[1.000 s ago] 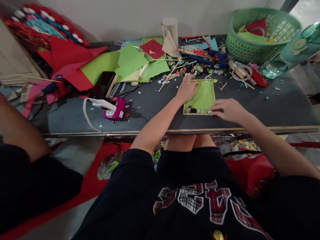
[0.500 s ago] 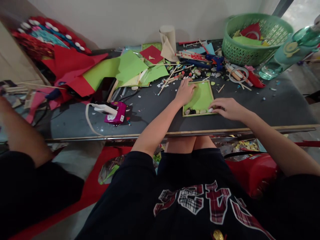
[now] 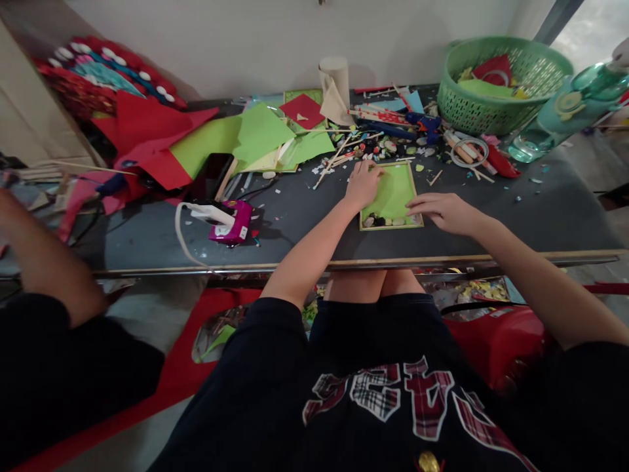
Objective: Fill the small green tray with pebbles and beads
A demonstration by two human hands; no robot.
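A small frame with a bright green backing [image 3: 394, 187] and thin wooden edges lies flat on the grey table. White, black and grey pebbles [image 3: 382, 221] line the inside of its near edge. My left hand [image 3: 364, 183] rests on the frame's upper left corner, fingers bent over the edge. My right hand [image 3: 448, 211] reaches over the right edge, fingers stretched out together and tips above the green backing near the lower right corner. I see nothing between those fingers.
Loose pebbles [image 3: 383, 145], sticks and a blue glue gun [image 3: 426, 126] lie behind the frame. A green basket [image 3: 466, 108] and a water bottle [image 3: 528, 144] stand at right. Coloured paper [image 3: 260, 134], a phone [image 3: 212, 172] and a purple adapter [image 3: 238, 219] lie left. Another person's arm [image 3: 44, 262] is far left.
My right hand has moved from the pebble at the near right corner to slightly farther up the right edge, and its fingers have straightened. My left hand stays at the upper left corner.
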